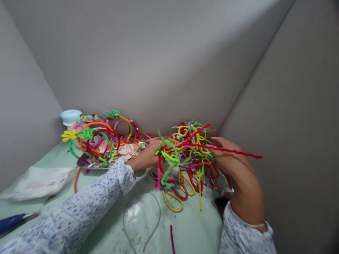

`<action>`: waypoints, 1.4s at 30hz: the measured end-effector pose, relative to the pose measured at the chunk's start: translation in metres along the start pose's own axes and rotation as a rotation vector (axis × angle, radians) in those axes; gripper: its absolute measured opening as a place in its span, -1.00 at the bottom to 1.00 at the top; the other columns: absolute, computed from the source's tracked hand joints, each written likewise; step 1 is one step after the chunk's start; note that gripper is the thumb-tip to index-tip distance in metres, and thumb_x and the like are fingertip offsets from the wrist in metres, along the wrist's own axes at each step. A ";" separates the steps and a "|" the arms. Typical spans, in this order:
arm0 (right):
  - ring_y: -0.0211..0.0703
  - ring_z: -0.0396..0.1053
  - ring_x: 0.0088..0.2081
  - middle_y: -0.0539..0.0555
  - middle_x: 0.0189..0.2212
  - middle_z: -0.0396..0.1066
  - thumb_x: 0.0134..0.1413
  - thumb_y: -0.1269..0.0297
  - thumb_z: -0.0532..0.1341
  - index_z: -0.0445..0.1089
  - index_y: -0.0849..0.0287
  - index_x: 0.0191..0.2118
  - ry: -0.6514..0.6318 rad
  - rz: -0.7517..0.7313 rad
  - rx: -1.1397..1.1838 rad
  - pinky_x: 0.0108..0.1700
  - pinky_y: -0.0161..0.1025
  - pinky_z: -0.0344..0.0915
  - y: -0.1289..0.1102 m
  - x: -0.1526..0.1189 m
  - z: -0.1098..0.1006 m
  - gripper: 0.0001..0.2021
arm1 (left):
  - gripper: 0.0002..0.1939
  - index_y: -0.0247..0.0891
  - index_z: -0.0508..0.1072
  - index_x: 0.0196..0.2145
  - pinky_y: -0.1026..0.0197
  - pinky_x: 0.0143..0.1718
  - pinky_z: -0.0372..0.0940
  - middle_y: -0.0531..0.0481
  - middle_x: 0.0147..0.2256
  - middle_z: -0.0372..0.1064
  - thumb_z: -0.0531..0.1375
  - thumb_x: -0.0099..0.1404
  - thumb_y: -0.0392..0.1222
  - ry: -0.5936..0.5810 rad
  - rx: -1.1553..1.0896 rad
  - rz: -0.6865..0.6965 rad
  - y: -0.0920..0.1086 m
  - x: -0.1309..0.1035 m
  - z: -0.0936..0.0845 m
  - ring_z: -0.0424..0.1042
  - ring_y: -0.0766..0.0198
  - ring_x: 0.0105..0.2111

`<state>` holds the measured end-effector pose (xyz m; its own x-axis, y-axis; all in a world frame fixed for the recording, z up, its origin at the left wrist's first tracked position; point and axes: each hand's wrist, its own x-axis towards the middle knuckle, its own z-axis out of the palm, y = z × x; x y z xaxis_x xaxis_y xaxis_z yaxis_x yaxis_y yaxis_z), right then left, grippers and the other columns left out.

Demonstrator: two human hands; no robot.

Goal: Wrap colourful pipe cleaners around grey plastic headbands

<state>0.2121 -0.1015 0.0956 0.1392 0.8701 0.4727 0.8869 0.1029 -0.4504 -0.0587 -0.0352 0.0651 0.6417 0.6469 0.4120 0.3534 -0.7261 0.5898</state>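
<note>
A tangled heap of coloured pipe cleaners rises at the centre right, in green, red, yellow, pink and orange. My left hand reaches into the heap's left side, its fingers hidden among the strands. At the right edge of the heap is my right hand, whose fingertips are also covered by the strands. A long red pipe cleaner sticks out to the right across it. Yellow-handled scissors and red handles show below the heap. A bare thin headband lies on the table in front.
Decorated pipe-cleaner headbands stand over a metal tray at left. Nearby are a blue-lidded container, a plastic bag and blue-handled pliers. A dark red pipe cleaner lies in front. Grey partitions surround the table.
</note>
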 end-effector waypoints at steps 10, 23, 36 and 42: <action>-0.12 0.46 -0.28 0.07 -0.22 0.53 0.08 0.09 0.17 0.44 0.11 -0.06 -0.429 -0.068 0.168 -0.24 -0.25 0.34 -0.055 -0.011 -0.015 -0.66 | -0.57 -0.16 0.39 -0.02 -0.07 0.10 0.00 -0.13 0.04 0.34 0.22 0.12 -0.31 0.139 0.300 0.069 0.003 -0.032 0.052 0.18 0.03 0.10; -0.13 0.42 -0.40 0.08 -0.37 0.54 -0.10 0.09 0.27 0.53 0.14 -0.29 -0.692 -0.109 -0.189 -0.43 -0.32 0.14 -0.070 -0.015 0.059 -0.72 | -0.79 -0.23 0.36 -0.16 0.08 -0.10 0.20 -0.06 -0.24 0.38 0.07 0.24 -0.33 0.533 0.171 -0.220 -0.004 -0.081 0.047 0.32 0.16 -0.18; -0.24 0.34 -0.51 -0.04 -0.52 0.47 -0.06 0.19 0.24 0.49 0.11 -0.23 -0.728 -0.102 -0.011 -0.48 -0.35 0.11 -0.058 -0.013 0.063 -0.77 | -0.84 -0.23 0.40 -0.27 0.17 -0.19 0.23 -0.04 -0.32 0.38 0.04 0.33 -0.19 0.532 -0.025 -0.241 -0.007 -0.087 0.057 0.34 0.22 -0.27; -0.27 0.24 -0.55 -0.04 -0.62 0.38 0.05 0.21 0.13 0.43 0.17 -0.51 -0.636 -0.192 -0.074 -0.51 -0.34 0.01 -0.066 -0.012 0.070 -0.77 | -0.82 -0.23 0.40 -0.28 0.17 -0.21 0.23 -0.04 -0.32 0.39 0.03 0.34 -0.18 0.539 -0.024 -0.238 -0.005 -0.088 0.056 0.35 0.22 -0.27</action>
<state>0.1210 -0.0848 0.0667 -0.2905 0.9568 -0.0093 0.9011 0.2703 -0.3390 -0.0784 -0.1018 -0.0131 0.1079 0.8232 0.5574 0.4258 -0.5449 0.7223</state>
